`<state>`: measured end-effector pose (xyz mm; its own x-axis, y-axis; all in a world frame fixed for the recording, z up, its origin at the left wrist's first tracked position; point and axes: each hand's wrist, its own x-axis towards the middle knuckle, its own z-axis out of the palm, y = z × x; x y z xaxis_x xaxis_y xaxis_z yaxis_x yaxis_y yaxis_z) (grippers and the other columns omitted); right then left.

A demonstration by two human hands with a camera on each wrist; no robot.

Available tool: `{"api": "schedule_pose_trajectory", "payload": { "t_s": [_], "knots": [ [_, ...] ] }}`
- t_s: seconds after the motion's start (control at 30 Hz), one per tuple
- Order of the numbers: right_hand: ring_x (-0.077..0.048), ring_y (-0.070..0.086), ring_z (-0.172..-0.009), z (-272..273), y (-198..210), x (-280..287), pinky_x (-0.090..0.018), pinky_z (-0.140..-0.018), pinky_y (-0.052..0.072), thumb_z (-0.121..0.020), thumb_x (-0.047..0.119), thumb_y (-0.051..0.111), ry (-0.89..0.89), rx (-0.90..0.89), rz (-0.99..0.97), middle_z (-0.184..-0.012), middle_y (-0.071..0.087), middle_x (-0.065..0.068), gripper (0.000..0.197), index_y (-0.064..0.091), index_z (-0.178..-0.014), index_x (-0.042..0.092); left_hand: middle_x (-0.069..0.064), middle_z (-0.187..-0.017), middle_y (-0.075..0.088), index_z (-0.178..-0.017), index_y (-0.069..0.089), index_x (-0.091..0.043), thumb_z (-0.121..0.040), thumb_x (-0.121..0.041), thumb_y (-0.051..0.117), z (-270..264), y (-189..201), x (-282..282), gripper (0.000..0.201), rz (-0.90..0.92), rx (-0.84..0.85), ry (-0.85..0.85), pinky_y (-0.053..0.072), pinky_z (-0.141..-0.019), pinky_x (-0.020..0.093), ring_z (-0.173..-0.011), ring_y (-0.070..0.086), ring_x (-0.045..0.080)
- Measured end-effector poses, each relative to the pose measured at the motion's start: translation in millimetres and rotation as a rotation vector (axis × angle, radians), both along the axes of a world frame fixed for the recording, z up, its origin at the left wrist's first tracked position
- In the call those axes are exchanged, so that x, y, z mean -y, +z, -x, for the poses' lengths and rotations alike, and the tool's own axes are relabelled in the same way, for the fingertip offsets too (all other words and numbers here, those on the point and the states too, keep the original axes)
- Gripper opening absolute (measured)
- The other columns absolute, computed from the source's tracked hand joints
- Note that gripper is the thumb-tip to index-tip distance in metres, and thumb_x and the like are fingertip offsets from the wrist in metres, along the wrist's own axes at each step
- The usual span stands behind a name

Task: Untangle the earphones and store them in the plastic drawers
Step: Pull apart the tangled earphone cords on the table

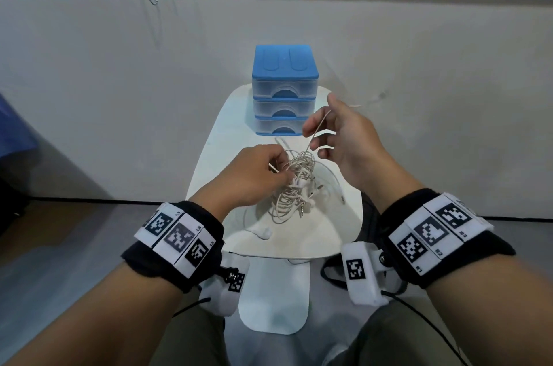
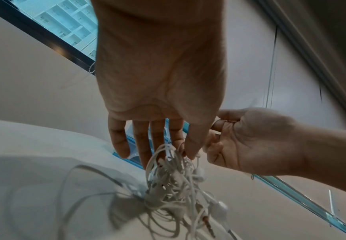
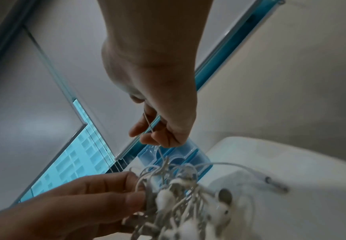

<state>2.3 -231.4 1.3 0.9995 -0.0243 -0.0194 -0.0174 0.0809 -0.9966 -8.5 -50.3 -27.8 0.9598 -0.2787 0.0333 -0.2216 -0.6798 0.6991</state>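
Both hands are raised over a small white rounded surface (image 1: 227, 126) in the middle of the head view. The left hand (image 1: 254, 174) pinches the tangled earphones (image 1: 294, 186) at the top of the bundle, thumb and fingertips pressed together on the cords, so its grip is closed on the knot. In the left wrist view the other fingers (image 2: 118, 139) point down, fairly straight, while the bundle hangs below them with earbuds and a jack plug dangling at the lower centre of the frame.

The right hand (image 1: 344, 138) sits higher and to the right of the bundle, its grip pinching a single strand (image 1: 318, 126) between thumb and forefinger. That strand runs taut from the pinch down into the tangle. The remaining fingers curl loosely under it.

Most of the tangle hangs just above the surface, and its lowest loops seem to touch it. A separate white cable (image 1: 332, 177) lies in an arc on the surface to the right of the bundle, and a loose white earbud (image 1: 264, 233) rests near the front edge.

The plastic drawers (image 1: 285, 90), a blue-topped stack of three clear drawers, stand at the far end of the surface, upper centre of the frame, all pushed in.
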Motion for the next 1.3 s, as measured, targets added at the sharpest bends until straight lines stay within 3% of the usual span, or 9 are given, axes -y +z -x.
{"api": "schedule_pose_trajectory", "payload": {
  "t_s": [0.3,0.47,0.6,0.67,0.77,0.9,1.03,1.17,1.3],
  "knots": [
    [-0.016,0.063,-0.064,0,3,11,-0.026,-0.061,0.051,-0.096,0.005,0.064,0.018,0.109,0.332,-0.074,0.067,-0.006,0.010,0.067,-0.087,0.010,-0.004,-0.099,0.063,-0.142,0.028,-0.039,-0.078,-0.040,0.088,-5,10,12,0.088,-0.055,0.053,-0.108,0.052,-0.082,0.030,-0.092,0.063,0.010],
    [-0.015,0.068,-0.067,-1,2,21,-0.033,-0.073,0.060,-0.096,-0.007,0.058,0.016,0.176,0.495,-0.083,0.073,-0.018,0.014,0.068,-0.095,0.003,-0.009,-0.099,0.065,-0.107,0.063,-0.025,-0.084,-0.022,0.080,-15,14,22,0.030,-0.227,0.147,-0.159,0.055,-0.086,0.038,-0.091,0.062,0.012],
    [-0.014,0.066,-0.065,0,2,27,-0.030,-0.063,0.053,-0.100,0.002,0.053,-0.016,0.173,0.561,-0.085,0.077,-0.013,0.016,0.067,-0.096,0.009,-0.008,-0.099,0.068,-0.097,0.067,-0.022,-0.087,-0.027,0.078,-20,18,17,0.016,-0.217,0.100,-0.164,0.049,-0.072,0.021,-0.083,0.064,0.009],
    [-0.015,0.066,-0.062,0,2,28,-0.028,-0.061,0.050,-0.101,0.006,0.052,-0.026,0.144,0.503,-0.084,0.077,-0.012,0.014,0.066,-0.103,0.010,-0.005,-0.101,0.071,-0.097,0.071,-0.017,-0.093,-0.040,0.070,-19,22,15,0.024,-0.037,-0.037,-0.180,0.046,-0.070,0.020,-0.083,0.066,0.008],
    [-0.018,0.062,-0.057,-4,1,26,-0.029,-0.060,0.046,-0.105,0.012,0.049,-0.019,0.093,0.381,-0.074,0.074,-0.011,0.013,0.061,-0.110,0.013,-0.001,-0.109,0.073,-0.105,0.069,-0.012,-0.100,-0.028,0.051,-25,26,17,0.025,0.151,-0.107,-0.073,0.044,-0.069,0.022,-0.091,0.067,0.014],
    [-0.019,0.057,-0.054,-10,-2,22,-0.034,-0.066,0.045,-0.107,0.020,0.049,0.007,0.026,0.321,-0.062,0.070,-0.006,0.022,0.048,-0.128,0.021,-0.006,-0.127,0.064,-0.135,0.062,-0.019,-0.095,-0.013,0.061,-31,19,26,0.040,-0.106,-0.162,-0.241,0.044,-0.088,0.019,-0.113,0.060,0.011],
    [-0.016,0.055,-0.049,-12,-1,24,-0.033,-0.065,0.046,-0.105,0.035,0.050,-0.054,-0.056,0.345,-0.057,0.067,-0.004,0.053,0.026,-0.152,0.026,-0.010,-0.100,0.064,-0.125,0.067,-0.020,-0.089,-0.023,0.074,-32,10,29,0.037,-0.236,-0.111,-0.236,0.044,-0.079,0.025,-0.092,0.058,0.013],
    [-0.020,0.051,-0.057,-5,4,36,-0.037,-0.072,0.040,-0.105,0.054,0.039,0.032,-0.109,0.335,-0.054,0.061,-0.008,0.049,0.052,-0.138,0.020,-0.013,-0.085,0.055,-0.106,0.064,-0.025,-0.083,-0.029,0.082,-28,13,18,0.029,-0.160,0.040,-0.097,0.038,-0.064,0.022,-0.077,0.052,0.010],
    [-0.021,0.058,-0.063,-1,-3,41,-0.036,-0.070,0.039,-0.101,0.069,0.026,0.121,-0.179,0.337,-0.059,0.062,-0.011,0.067,0.067,-0.122,0.020,-0.010,-0.093,0.053,-0.098,0.056,-0.028,-0.077,-0.025,0.082,-16,15,8,0.034,-0.146,0.218,0.005,0.042,-0.066,0.029,-0.078,0.051,0.009]
  ]
}}
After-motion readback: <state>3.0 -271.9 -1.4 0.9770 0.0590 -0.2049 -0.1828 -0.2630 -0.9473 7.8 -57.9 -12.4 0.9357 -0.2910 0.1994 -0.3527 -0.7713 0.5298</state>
